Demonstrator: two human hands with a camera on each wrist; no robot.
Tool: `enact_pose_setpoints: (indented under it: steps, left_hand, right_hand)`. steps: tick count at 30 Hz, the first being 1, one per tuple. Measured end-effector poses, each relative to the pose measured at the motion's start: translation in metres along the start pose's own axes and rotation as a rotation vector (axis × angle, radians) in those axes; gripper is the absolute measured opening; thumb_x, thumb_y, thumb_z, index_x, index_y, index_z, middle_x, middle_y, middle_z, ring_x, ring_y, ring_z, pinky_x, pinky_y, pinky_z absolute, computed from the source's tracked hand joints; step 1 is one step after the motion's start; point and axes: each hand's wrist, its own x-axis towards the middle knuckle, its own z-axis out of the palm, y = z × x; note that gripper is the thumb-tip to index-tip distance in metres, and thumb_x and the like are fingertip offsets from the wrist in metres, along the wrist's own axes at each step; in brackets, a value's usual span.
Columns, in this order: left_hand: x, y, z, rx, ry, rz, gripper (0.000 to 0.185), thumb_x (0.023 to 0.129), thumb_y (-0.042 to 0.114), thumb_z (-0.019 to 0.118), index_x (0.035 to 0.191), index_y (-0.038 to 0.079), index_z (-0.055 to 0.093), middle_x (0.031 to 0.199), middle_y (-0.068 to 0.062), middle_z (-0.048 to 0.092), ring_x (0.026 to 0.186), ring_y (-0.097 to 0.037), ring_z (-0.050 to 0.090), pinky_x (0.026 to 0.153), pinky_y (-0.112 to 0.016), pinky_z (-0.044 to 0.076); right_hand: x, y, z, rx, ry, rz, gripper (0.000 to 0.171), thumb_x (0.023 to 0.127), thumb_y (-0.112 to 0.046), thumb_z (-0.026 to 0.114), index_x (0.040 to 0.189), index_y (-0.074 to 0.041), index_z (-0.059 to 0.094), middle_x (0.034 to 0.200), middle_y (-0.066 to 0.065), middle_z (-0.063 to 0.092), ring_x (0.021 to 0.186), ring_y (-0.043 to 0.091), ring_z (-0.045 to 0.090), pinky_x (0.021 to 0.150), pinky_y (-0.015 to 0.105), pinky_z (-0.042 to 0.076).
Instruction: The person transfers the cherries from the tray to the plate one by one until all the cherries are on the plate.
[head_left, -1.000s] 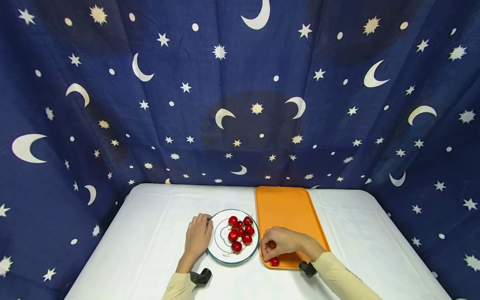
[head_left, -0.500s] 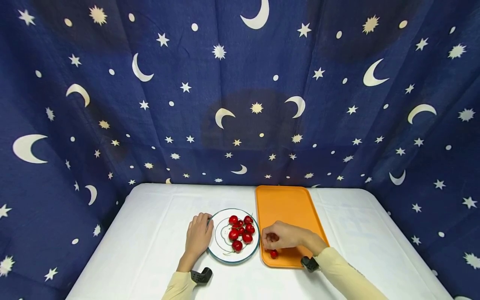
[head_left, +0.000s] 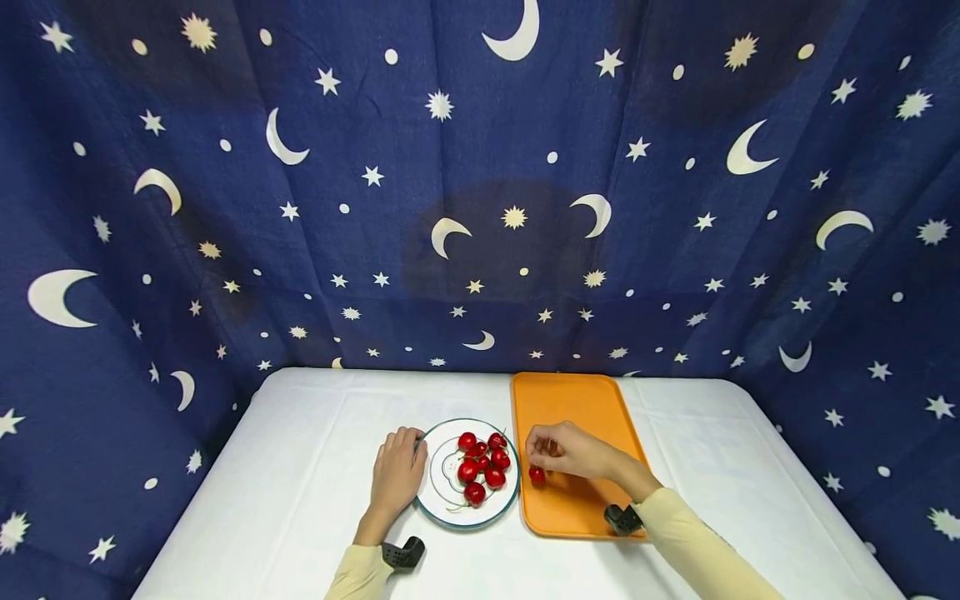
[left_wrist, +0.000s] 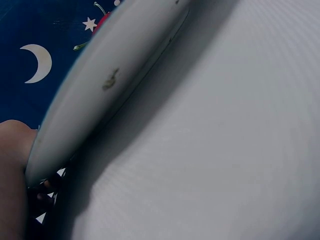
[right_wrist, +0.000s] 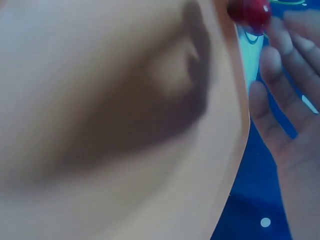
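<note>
Farther up the orange tray [head_left: 577, 400] now, right hand [head_left: 573, 452] fingers loosely curled over a cherry [head_left: 537, 475] (small, soft, slippery, best pinched gently at its sides), left hand [head_left: 396, 473] resting on the plate [head_left: 438, 500].

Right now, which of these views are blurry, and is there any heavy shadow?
Head view: sharp but wide-angle, bending the table edges. Left wrist view: plate rim soft, too close. Right wrist view: orange tray blurred, with a dark shadow across it; the cherry and fingers are out of focus.

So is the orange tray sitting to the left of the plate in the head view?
No, the orange tray lies to the right of the plate, which holds the pile of cherries.
</note>
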Motion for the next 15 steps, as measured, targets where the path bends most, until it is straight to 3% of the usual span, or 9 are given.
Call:
enact_pose_setpoints:
  steps: [7,15]
  left_hand:
    - [0.0002,-0.0017,0.0010,0.009,-0.010,-0.007,0.025,0.105,0.025,0.053,0.117,0.007,0.066,0.107,-0.008,0.065,0.102,-0.023,0.055,0.092,-0.043,0.044]
    - [0.0005,-0.0009,0.0000,0.009,-0.011,-0.002,0.024,0.105,0.024,0.053,0.117,0.007,0.066,0.107,-0.007,0.065,0.102,-0.023,0.055,0.092,-0.042,0.043]
  right_hand:
    - [0.0035,-0.0014,-0.0006,-0.006,0.116,-0.022,0.006,0.099,-0.019,0.069,0.103,-0.014,0.068,0.088,-0.008,0.071,0.081,0.000,0.059,0.075,0.022,0.052]
    - [0.0074,0.0009,0.0049,-0.020,0.164,-0.025,0.005,0.097,-0.021,0.072,0.100,-0.019,0.069,0.089,-0.012,0.070,0.081,0.000,0.060,0.074,0.025,0.054]
